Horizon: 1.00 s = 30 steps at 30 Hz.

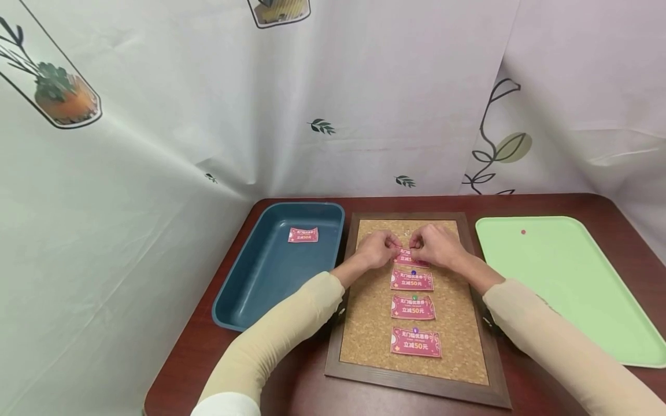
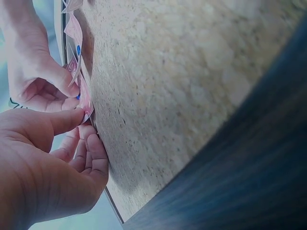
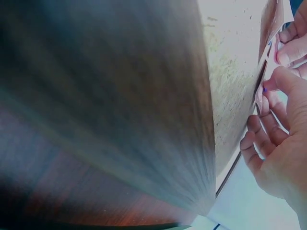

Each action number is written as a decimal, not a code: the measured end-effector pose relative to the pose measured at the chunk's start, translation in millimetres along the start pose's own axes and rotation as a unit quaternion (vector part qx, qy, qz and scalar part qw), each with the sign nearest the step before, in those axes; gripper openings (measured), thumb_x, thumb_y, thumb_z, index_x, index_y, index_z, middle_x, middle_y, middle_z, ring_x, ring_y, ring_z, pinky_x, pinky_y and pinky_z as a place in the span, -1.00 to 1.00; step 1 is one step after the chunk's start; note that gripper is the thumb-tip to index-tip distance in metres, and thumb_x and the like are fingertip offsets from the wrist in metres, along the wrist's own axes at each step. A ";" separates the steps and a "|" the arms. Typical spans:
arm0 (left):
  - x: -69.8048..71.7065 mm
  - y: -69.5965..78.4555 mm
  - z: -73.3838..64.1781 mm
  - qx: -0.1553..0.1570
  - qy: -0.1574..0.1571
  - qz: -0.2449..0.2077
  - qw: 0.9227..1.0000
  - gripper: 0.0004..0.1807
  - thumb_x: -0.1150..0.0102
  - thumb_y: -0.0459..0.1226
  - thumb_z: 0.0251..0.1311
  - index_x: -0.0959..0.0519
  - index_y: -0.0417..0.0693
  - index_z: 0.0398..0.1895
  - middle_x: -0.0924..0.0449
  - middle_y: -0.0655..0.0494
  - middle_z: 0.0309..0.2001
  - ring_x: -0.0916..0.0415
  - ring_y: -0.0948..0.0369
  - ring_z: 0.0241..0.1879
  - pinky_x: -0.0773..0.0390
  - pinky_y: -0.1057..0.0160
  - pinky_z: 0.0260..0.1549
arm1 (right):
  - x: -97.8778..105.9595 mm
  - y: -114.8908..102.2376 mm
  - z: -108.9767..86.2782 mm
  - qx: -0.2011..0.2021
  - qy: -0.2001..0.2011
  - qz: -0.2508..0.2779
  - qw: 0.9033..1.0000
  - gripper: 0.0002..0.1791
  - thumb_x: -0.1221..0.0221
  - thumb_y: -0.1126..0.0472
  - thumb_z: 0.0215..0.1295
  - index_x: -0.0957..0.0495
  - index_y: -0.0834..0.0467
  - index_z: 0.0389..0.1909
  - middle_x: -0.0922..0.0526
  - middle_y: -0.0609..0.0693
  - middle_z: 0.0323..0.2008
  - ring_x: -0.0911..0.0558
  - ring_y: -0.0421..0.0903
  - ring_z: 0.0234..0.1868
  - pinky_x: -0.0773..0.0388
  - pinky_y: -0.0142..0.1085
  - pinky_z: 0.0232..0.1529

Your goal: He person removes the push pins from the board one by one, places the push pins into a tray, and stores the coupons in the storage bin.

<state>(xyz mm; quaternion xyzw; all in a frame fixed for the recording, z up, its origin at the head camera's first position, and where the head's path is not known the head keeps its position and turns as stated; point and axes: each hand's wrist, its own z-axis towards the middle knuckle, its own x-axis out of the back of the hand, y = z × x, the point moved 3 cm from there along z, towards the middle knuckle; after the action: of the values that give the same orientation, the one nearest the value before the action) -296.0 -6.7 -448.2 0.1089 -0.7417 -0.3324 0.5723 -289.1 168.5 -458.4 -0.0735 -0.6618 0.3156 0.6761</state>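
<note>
A pink paper coupon (image 1: pixel 416 262) lies at the top of the column of coupons on the cork board (image 1: pixel 372 323). My left hand (image 1: pixel 376 248) pinches that coupon's left end between thumb and fingers. From the other side my right hand (image 1: pixel 439 245) pinches a small blue push pin (image 3: pixel 265 89) at the coupon's upper part. Whether its tip is in the cork is hidden by the fingers. Below, a second coupon (image 1: pixel 411 281), a third coupon (image 1: pixel 413 307) and a fourth coupon (image 1: pixel 415 342) each bear a push pin at the top edge.
A dark blue tray (image 1: pixel 229 289) on the left holds one more pink coupon (image 1: pixel 303 235). To the right stands a light green tray (image 1: pixel 572 277) with a red push pin (image 1: pixel 523 232) in it. Everything rests on a dark red table (image 1: pixel 307 393) against a patterned curtain.
</note>
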 end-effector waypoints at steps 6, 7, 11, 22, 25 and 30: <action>0.0 0.1 1.1 0.004 0.006 -0.005 1.000 -0.93 -0.30 -0.26 0.48 -0.72 -0.02 -0.10 -0.66 0.22 -0.33 -0.52 0.33 -0.36 -0.43 0.40 -0.39 | -0.5 1.6 0.6 0.002 0.007 0.005 1.000 -0.90 -0.48 0.27 0.15 -0.72 0.14 -0.40 -0.64 -0.09 -0.49 -0.51 -0.15 -0.43 -0.43 -0.24 -0.35; 0.1 -0.2 1.5 0.006 0.007 -0.006 1.000 -0.94 -0.30 -0.26 0.48 -0.72 -0.02 -0.11 -0.66 0.22 -0.33 -0.52 0.33 -0.37 -0.43 0.40 -0.40 | -0.6 1.9 0.9 0.003 0.007 0.005 1.000 -0.90 -0.48 0.27 0.15 -0.72 0.13 -0.40 -0.63 -0.09 -0.49 -0.51 -0.15 -0.43 -0.43 -0.24 -0.35; 1.0 -1.3 3.1 0.007 0.011 -0.005 1.000 -0.94 -0.31 -0.26 0.47 -0.73 -0.02 -0.12 -0.66 0.21 -0.32 -0.52 0.33 -0.37 -0.44 0.40 -0.42 | -0.5 3.8 2.1 0.004 0.009 0.010 1.000 -0.91 -0.47 0.28 0.13 -0.72 0.14 -0.40 -0.64 -0.09 -0.50 -0.51 -0.15 -0.44 -0.42 -0.24 -0.36; 3.6 0.4 1.4 -0.003 0.011 -0.010 1.000 -0.92 -0.31 -0.25 0.47 -0.73 -0.02 -0.10 -0.70 0.18 -0.29 -0.54 0.32 -0.37 -0.45 0.38 -0.41 | 3.1 5.2 1.4 -0.018 0.007 0.046 0.999 -0.89 -0.44 0.29 0.16 -0.73 0.21 -0.32 -0.68 -0.03 -0.44 -0.56 -0.10 -0.40 -0.44 -0.24 -0.34; 4.7 3.1 0.2 -0.005 0.009 -0.013 1.000 -0.92 -0.30 -0.24 0.49 -0.72 -0.02 -0.09 -0.69 0.18 -0.30 -0.54 0.32 -0.37 -0.45 0.38 -0.41 | 5.3 5.8 0.5 -0.023 0.008 0.058 0.998 -0.87 -0.44 0.31 0.17 -0.73 0.23 -0.29 -0.70 -0.01 -0.42 -0.58 -0.09 -0.39 -0.48 -0.23 -0.33; 8.5 6.7 -1.8 -0.002 0.008 -0.033 0.999 -0.91 -0.28 -0.26 0.50 -0.71 -0.04 -0.07 -0.68 0.14 -0.28 -0.54 0.29 -0.37 -0.47 0.37 -0.42 | 8.1 5.9 -2.2 -0.031 0.012 0.068 0.997 -0.87 -0.45 0.32 0.19 -0.71 0.24 -0.27 -0.72 0.03 -0.38 -0.61 -0.08 -0.38 -0.50 -0.24 -0.36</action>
<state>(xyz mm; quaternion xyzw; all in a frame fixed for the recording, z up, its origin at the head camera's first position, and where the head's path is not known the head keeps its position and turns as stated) -295.6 -7.0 -437.3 0.1348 -0.7324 -0.3513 0.5674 -289.5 178.1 -454.9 -0.1426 -0.6563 0.3391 0.6587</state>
